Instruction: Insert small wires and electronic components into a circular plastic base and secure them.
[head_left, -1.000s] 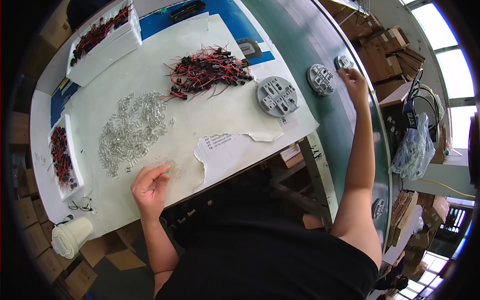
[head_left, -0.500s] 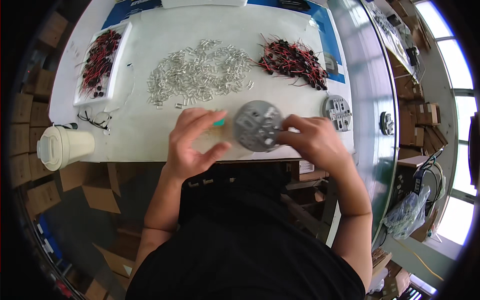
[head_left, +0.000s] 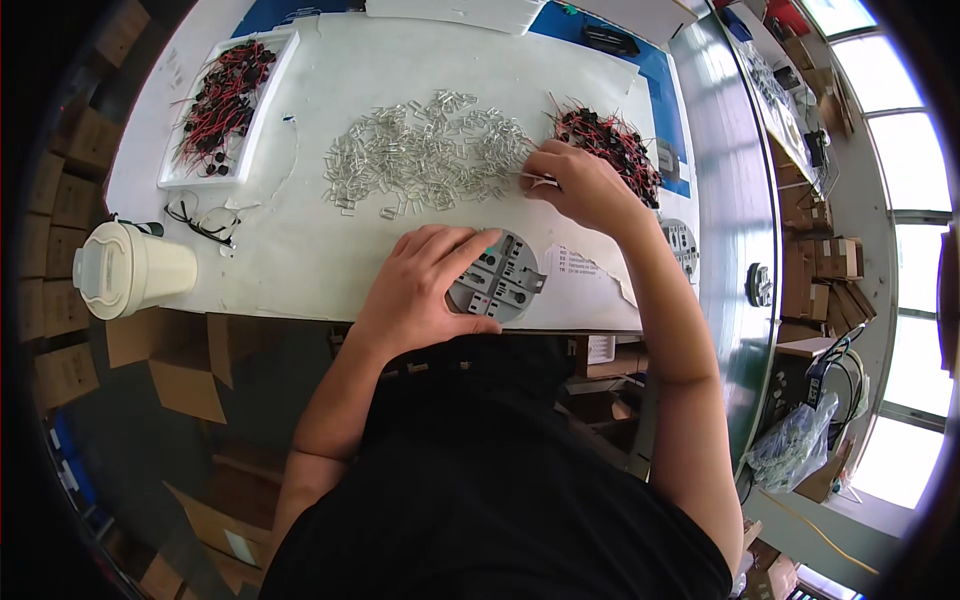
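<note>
My left hand (head_left: 418, 290) grips a grey round plastic housing (head_left: 508, 282) by its left side, at the table's front edge. Slots, dark parts and a small green spot show on the housing's face. At the right end of a heap of small, shiny, U-shaped pieces (head_left: 410, 155), my right hand (head_left: 578, 185) has thumb and fingers pinched together. Something thin and pale shows at those fingertips, too small to name. Beyond that hand lies a tangle of red and black wires with black parts (head_left: 610, 140). My right forearm partly hides a second grey round housing (head_left: 682, 245).
A white tray (head_left: 245, 165) of more red-black wired parts sits at the left. Eyeglasses (head_left: 205, 222) and a cream lidded container (head_left: 150, 270) stand near the left edge. A printed sheet (head_left: 580, 275) lies right of the held housing. Open cardboard boxes (head_left: 185, 375) are below.
My right hand has let go of the housing and moved up and away to the heap. The housing has come down to the table edge, and my left hand has closed on it.
</note>
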